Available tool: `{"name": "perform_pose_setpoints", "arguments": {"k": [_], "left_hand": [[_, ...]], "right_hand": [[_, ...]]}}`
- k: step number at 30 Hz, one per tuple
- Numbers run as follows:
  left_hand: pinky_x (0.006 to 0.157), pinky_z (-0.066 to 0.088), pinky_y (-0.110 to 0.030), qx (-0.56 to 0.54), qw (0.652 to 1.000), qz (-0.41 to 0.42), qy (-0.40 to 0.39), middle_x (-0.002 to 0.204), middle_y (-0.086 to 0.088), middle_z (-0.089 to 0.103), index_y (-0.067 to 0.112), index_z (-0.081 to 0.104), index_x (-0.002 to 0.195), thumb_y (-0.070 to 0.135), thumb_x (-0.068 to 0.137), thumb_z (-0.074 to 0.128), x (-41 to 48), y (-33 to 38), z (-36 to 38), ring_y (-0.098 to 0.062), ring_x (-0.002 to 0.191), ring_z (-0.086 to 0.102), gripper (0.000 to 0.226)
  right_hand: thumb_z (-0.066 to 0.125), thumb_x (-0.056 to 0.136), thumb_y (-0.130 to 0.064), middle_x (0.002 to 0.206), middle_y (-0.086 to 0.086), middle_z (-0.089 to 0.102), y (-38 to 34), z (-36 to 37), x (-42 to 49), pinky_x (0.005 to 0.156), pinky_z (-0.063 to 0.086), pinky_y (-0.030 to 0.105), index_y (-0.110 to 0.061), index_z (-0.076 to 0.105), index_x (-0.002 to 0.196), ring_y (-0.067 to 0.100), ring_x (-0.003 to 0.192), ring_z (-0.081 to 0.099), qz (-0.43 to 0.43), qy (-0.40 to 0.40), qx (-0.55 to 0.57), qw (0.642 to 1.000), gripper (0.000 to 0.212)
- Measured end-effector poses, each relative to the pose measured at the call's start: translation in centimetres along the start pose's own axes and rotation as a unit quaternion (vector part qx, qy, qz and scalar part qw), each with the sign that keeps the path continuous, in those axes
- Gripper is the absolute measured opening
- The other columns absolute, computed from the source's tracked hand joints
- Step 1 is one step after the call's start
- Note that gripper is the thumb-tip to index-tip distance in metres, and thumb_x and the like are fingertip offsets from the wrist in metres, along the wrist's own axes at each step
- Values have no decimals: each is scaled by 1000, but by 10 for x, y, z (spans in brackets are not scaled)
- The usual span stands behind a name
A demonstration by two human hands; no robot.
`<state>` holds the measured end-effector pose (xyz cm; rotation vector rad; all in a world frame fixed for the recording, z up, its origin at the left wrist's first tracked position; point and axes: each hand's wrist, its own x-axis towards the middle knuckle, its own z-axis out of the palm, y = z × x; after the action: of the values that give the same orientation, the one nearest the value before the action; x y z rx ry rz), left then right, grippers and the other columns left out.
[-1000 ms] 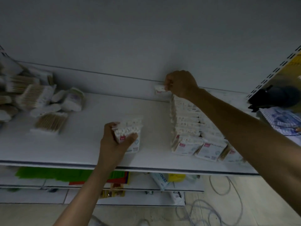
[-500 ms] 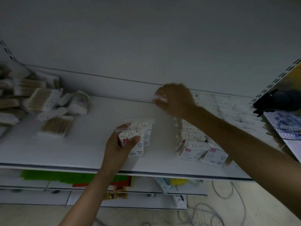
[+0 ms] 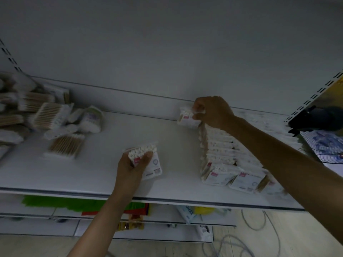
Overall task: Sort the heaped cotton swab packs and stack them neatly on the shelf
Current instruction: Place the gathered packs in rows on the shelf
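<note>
Nearest to me, grey cables (image 3: 256,229) loop over the pale floor on the right, and a lower shelf (image 3: 37,210) carries flat green and red packets (image 3: 74,203). Above it runs the white metal shelf (image 3: 83,175). My left hand (image 3: 130,167) sits near its front edge, a little left of centre, with my fingers (image 3: 146,158) curled round a small pack of white cotton swabs (image 3: 151,164) with a white label. It may be two packs held together, but the blur keeps me from being sure. Just to the right, a tidy row of matching swab packs (image 3: 217,156) stands on edge, running from the near edge towards the back. Far off on the left lies the loose heap of mixed swab packs (image 3: 48,119), some with wooden sticks, all blurred. At the far end of the row, my right hand (image 3: 213,113) has its fingers (image 3: 199,106) closed on one more white swab pack (image 3: 186,118), held close to the grey back panel (image 3: 130,101).
</note>
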<state>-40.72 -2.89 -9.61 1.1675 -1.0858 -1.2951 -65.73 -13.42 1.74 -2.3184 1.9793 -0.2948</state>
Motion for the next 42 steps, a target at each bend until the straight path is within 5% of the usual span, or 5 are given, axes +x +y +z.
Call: {"name": "perform_pose_setpoints", "arguments": {"k": [17, 20, 24, 34, 42], "left_hand": [[63, 53, -19, -22, 999, -28, -24, 96, -2, 70, 6, 56, 106, -7, 81, 67, -2, 2, -1, -7, 83, 69, 30], [65, 54, -21, -28, 999, -23, -35, 91, -1, 72, 10, 56, 104, -8, 80, 67, -2, 2, -1, -11, 85, 69, 32], [68, 55, -19, -19, 999, -9, -45, 86, 6, 75, 12, 59, 105, -11, 79, 67, -4, 5, 2, -9, 81, 70, 36], [83, 49, -11, 88, 995, 50, -11, 115, 11, 60, 30, 49, 121, 31, 72, 73, -10, -3, 11, 3, 103, 59, 55], [78, 47, -7, 138, 986, 92, 16, 111, 11, 61, 31, 50, 116, 7, 82, 72, -6, -10, 11, 4, 99, 60, 47]], "right_hand": [[53, 92, -39, 124, 11, 55, -9, 16, -1, 94, 32, 36, -13, 52, 130, 29, 111, 53, -42, 45, -233, 971, 46], [58, 85, -50, 110, 6, 67, -45, 19, -34, 90, 41, 38, -17, 63, 121, 26, 101, 62, -120, 119, -16, 985, 49], [67, 84, -41, 112, 2, 69, -76, 43, -64, 91, 44, 37, -21, 66, 118, 18, 100, 63, -215, -82, 81, 970, 40], [59, 89, -34, 104, 0, 69, -8, 5, -18, 94, 28, 31, -21, 63, 104, 22, 99, 60, -19, 32, -107, 994, 20], [53, 92, -37, 109, 4, 63, -4, 21, -5, 90, 27, 34, -17, 56, 114, 24, 100, 56, -20, 17, -240, 970, 29]]}}
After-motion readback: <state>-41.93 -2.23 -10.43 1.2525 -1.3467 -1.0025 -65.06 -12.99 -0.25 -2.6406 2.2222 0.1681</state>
